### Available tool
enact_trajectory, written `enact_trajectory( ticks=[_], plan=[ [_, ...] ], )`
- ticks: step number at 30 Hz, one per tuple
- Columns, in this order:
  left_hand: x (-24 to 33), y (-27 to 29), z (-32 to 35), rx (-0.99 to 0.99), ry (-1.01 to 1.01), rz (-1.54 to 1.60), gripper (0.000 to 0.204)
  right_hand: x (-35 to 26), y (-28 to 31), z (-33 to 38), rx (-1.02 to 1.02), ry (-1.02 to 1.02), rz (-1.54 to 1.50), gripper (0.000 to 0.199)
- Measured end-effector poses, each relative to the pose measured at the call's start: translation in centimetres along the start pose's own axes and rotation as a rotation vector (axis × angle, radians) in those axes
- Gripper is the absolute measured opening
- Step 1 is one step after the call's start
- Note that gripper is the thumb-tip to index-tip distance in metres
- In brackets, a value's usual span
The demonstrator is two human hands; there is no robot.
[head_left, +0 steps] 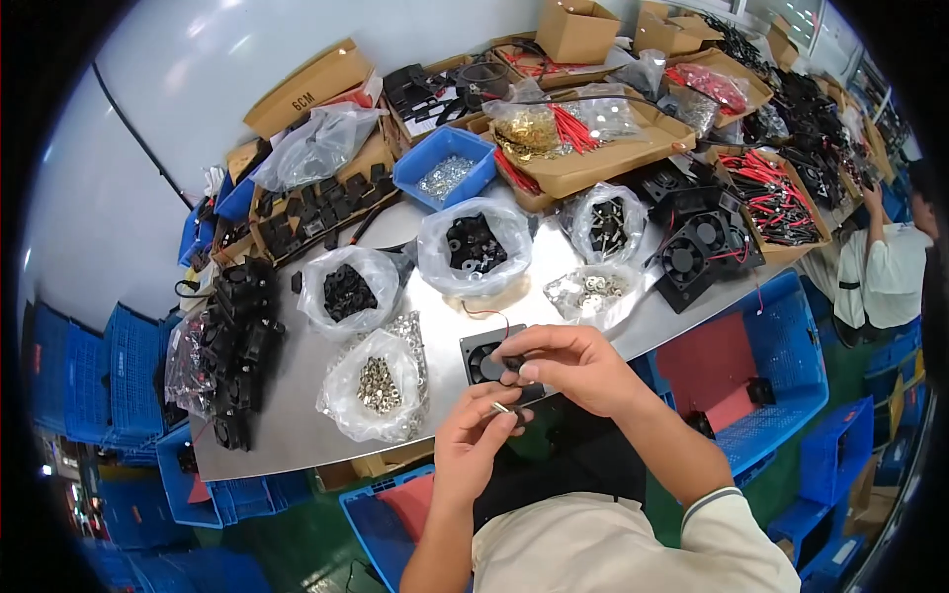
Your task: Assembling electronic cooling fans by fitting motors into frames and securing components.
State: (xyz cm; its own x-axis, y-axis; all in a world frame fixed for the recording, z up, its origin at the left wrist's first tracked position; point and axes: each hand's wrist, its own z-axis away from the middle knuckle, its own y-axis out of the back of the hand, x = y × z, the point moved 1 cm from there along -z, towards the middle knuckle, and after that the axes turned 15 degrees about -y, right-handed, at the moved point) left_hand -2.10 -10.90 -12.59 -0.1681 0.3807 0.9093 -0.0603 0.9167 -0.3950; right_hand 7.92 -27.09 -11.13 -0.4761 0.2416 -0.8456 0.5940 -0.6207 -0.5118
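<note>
Close together at the table's front edge, both my hands are closed on small parts. My left hand (473,435) pinches a small screw (501,407) with a pale metal shank; a dark bit shows by its fingertips. Between thumb and fingers of my right hand (573,366) is a small black piece (512,364), too small to name. A square black cooling fan (478,368) with a thin red wire lies on the table, partly hidden behind my hands. Beyond it stand open plastic bags of black parts (473,245) and, to the left, metal nuts (378,385).
More bags hold screws (608,225) and washers (599,289). A blue bin of small metal parts (447,178) stands behind. Black fans (692,252) are piled at right, more black units (242,336) at left. A blue crate (801,346) stands below right. A co-worker (885,267) is far right.
</note>
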Motion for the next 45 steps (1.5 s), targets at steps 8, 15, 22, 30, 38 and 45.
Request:
enact_trajectory(
  ticks=[8, 15, 22, 30, 38, 45],
  plan=[
    [0.2, 0.2, 0.5, -0.019, -0.078, -0.243, 0.017, -0.7, -1.6, 1.2, 0.101, 0.152, 0.600, 0.019],
    [-0.5, 0.7, 1.1, 0.046, -0.086, -0.256, 0.020, -0.2, -2.3, 1.5, 0.171, 0.335, 0.925, 0.019],
    [-0.1, -0.6, 0.9, 0.113, -0.154, -0.300, 0.041, 1.4, -1.9, 2.3, 0.213, 0.001, 0.581, 0.027],
    [1.1, -2.1, -2.1, -0.299, -0.509, -0.955, 0.058, 2.0, -1.0, 2.9, 0.327, 0.098, 0.295, 0.019],
    [0.6, -0.6, -5.6, -0.560, -0.469, -1.391, 0.061, 4.0, 1.7, 2.4, 0.586, 0.127, 0.361, 0.011],
    [-1.3, -0.4, -5.9, -0.494, -0.520, -1.403, 0.045, 4.9, 1.6, 1.2, 0.741, 0.374, 0.939, 0.019]
  ],
)
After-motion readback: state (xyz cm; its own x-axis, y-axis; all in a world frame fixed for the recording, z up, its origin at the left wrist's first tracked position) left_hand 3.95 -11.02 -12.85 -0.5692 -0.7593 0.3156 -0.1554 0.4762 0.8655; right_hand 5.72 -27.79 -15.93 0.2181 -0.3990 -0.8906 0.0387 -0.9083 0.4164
